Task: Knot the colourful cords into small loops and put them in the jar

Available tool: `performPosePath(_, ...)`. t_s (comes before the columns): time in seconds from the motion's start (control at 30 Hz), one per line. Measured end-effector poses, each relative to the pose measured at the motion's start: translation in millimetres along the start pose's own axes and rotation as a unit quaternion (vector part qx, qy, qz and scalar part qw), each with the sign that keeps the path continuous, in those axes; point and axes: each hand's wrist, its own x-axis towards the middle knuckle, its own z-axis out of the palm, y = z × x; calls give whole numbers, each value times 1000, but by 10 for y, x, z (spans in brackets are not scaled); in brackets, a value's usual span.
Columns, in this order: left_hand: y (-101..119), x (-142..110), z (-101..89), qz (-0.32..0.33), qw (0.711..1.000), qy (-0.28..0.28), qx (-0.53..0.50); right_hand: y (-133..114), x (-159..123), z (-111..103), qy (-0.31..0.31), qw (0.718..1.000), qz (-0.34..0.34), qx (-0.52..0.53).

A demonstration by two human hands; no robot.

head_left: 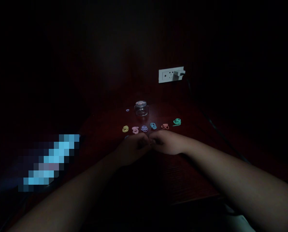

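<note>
My left hand and my right hand meet at the middle of the dark red table, fingertips pinched together. A faint thin thing shows between the fingers, too small and dark to name. Just beyond my hands lies a row of small hair tie piles: yellow, pink, purple, light blue, orange and green. Part of a blue hair tie peeks out beside my left hand, which partly covers it.
Behind the row stands a clear lidded jar, with a single purple hair tie to its left. A white wall socket holds a plug. At left glows a pixelated screen. A cable runs along the right. The surroundings are very dark.
</note>
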Motion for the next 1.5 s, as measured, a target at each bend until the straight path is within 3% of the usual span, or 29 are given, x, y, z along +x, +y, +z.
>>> performPosePath(0.23, -34, 34, 18, -15, 997, 59, -40, 27, 42, 22, 50, 998, -8, 28)
performPosePath(0.57, -110, 82, 11, -24, 994, 77, -80, -33, 39, -15, 68, 997, 5, 46)
performPosePath(0.87, -99, 88, 6, -28, 994, 81, -72, -28, 37, -9, 67, 992, -25, 102)
performPosePath(1.5, -124, 67, 32, -22, 995, 65, -75, 4, 63, 23, 75, 994, 11, 74)
